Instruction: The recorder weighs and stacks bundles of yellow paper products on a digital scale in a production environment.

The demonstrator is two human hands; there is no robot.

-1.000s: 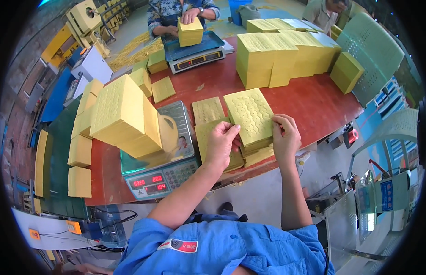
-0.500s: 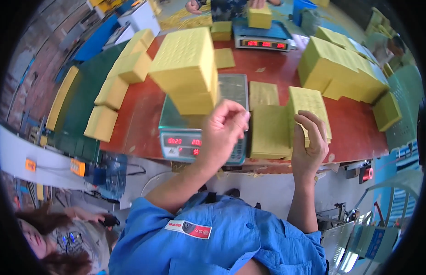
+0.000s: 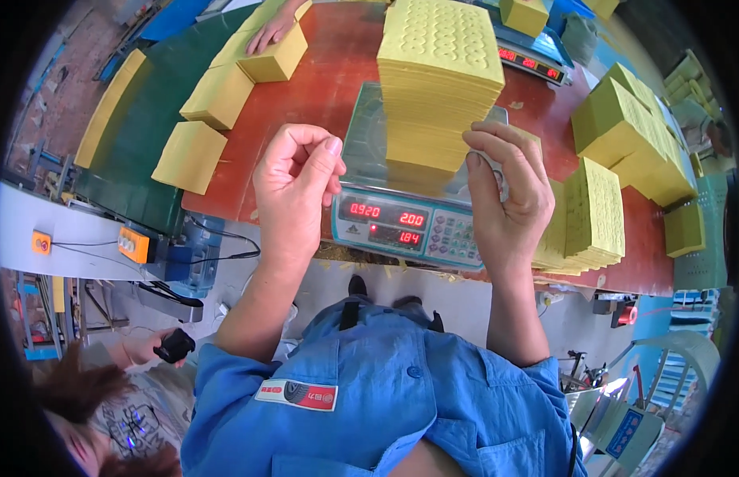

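Note:
A tall stack of yellow embossed sheets (image 3: 437, 79) stands on a grey digital scale (image 3: 401, 226) with red digits at the near edge of the red table (image 3: 321, 87). My left hand (image 3: 294, 187) hovers just left of the scale, fingers curled with the thumb near the fingertips and nothing visible in it. My right hand (image 3: 504, 191) is against the stack's near right corner, fingers bent. Something small and pale shows between its thumb and fingers, but I cannot tell what it is.
More yellow stacks lie to the right (image 3: 592, 215) and far right (image 3: 632, 127). Yellow blocks (image 3: 190, 155) sit at the left, and another person's hand (image 3: 270, 32) rests on one. A second scale (image 3: 536, 63) stands at the back. A person at lower left holds a black object (image 3: 177, 346).
The view has swung so the scale now sits in front of me. Both hands have left the flat stack on the table and risen to either side of the stack on the scale.

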